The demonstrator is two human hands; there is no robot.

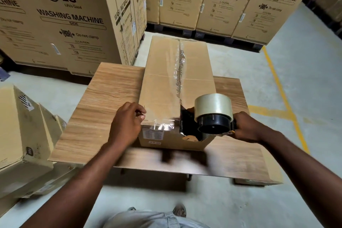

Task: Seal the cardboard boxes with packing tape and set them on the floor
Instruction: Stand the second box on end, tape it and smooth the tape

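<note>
Right hand (248,127): grips the handle of the tape dispenser (212,119), fingers wrapped tight.
Left hand (127,124): fingers curled over the near left top edge of the cardboard box (161,89).
Dispenser: at the box's near end, on the centre seam.
Box: lies lengthwise on the wooden table (111,98).
Clear tape (176,68): runs along the seam.

On pale grey concrete floor (305,52), yellow painted lines (279,87); along back, tall brown washing-machine cartons (185,2) on dark pallets (212,38); centre, light wood-grain tabletop (103,98).
</note>
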